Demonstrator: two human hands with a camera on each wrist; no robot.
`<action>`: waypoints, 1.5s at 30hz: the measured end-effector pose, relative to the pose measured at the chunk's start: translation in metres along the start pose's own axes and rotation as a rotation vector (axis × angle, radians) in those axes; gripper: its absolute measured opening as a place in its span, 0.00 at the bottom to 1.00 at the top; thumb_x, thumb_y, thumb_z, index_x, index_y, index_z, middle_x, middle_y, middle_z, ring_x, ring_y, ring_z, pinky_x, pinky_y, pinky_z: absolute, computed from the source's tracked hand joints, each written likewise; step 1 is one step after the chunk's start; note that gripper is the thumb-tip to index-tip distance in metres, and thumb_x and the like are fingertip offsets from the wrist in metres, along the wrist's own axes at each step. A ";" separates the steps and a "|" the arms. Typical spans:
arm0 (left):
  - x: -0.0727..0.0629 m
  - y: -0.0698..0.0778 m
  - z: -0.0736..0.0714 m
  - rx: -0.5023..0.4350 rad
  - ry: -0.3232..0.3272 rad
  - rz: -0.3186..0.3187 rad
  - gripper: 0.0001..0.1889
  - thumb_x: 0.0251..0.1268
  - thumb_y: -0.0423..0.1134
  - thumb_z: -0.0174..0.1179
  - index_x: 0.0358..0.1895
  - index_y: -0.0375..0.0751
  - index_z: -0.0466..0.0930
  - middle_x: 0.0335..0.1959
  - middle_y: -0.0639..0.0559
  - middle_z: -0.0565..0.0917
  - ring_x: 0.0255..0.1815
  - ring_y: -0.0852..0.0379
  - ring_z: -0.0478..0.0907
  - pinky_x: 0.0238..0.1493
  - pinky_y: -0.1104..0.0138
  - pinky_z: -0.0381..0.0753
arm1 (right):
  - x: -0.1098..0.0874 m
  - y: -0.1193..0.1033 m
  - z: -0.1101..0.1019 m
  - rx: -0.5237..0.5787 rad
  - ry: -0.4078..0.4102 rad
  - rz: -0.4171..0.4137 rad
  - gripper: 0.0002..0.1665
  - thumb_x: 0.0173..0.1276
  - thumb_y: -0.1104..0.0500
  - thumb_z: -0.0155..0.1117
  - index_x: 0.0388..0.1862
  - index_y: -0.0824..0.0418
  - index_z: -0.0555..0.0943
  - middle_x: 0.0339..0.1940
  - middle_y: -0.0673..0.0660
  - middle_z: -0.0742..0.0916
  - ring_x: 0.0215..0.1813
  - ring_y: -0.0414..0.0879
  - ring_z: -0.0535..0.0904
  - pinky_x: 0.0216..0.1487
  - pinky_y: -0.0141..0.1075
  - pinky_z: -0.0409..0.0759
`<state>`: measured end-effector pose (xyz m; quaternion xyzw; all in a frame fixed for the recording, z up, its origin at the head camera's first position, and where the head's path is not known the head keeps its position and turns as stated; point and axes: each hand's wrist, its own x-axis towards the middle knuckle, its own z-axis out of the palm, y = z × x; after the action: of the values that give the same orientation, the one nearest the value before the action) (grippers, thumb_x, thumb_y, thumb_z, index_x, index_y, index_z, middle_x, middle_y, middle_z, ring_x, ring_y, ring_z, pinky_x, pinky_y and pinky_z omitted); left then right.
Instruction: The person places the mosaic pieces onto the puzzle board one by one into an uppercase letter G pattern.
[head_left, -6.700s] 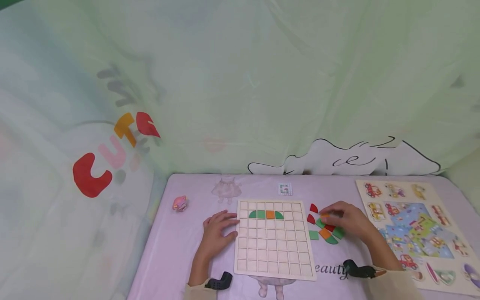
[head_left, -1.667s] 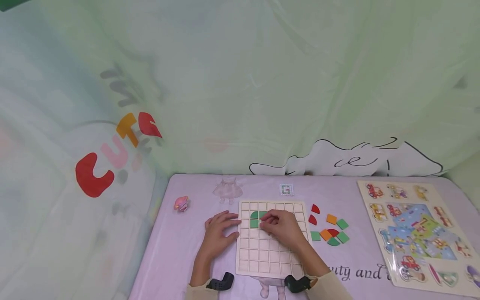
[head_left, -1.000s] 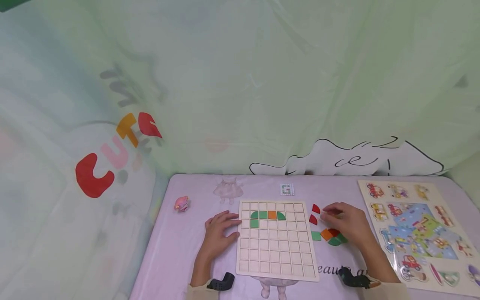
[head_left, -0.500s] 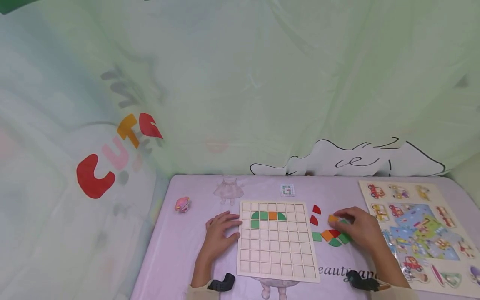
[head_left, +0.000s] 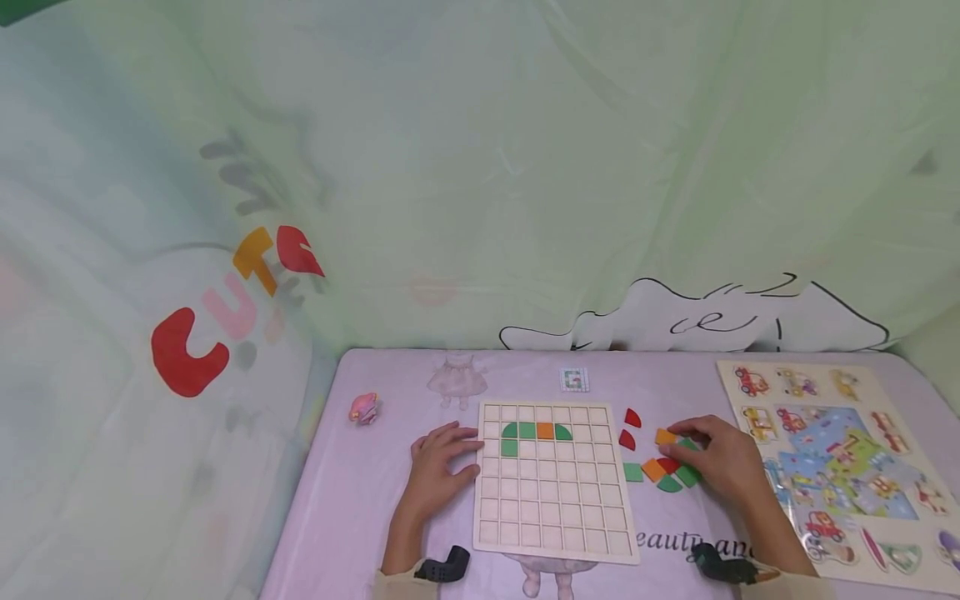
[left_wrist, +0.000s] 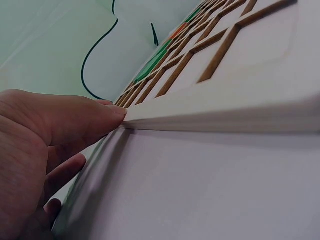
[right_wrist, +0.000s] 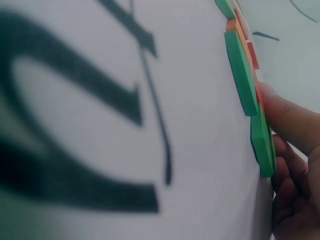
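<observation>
1. Over on the left of the table, a little pink toy is sitting there.
2. Next up, the left hand: grip's relaxed, fingertips just touching the edge of the grid board.
3. That board's got five tiles on it, four green, one orange.
4. Right beside it, loose tiles in red, green and orange.
5. Right hand: grip's pinching an orange square among those.
6. Far right, a picture puzzle.

The grid board is looking like matt wood; the coloured tiles are showing smooth, matt faces. The backdrop is hanging like creased cloth.
</observation>
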<state>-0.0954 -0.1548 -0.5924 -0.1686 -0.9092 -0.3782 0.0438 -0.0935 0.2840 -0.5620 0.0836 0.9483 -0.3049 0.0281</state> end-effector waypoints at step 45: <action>0.000 0.002 -0.001 -0.005 0.002 0.003 0.17 0.59 0.38 0.70 0.53 0.51 0.89 0.62 0.55 0.84 0.74 0.45 0.69 0.67 0.38 0.54 | 0.002 -0.118 0.068 0.118 -0.015 -0.302 0.15 0.58 0.53 0.80 0.42 0.56 0.89 0.39 0.51 0.88 0.43 0.47 0.80 0.48 0.42 0.80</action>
<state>-0.0949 -0.1541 -0.5905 -0.1699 -0.9079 -0.3807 0.0446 -0.1162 0.1501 -0.5494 -0.0607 0.9303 -0.3615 -0.0159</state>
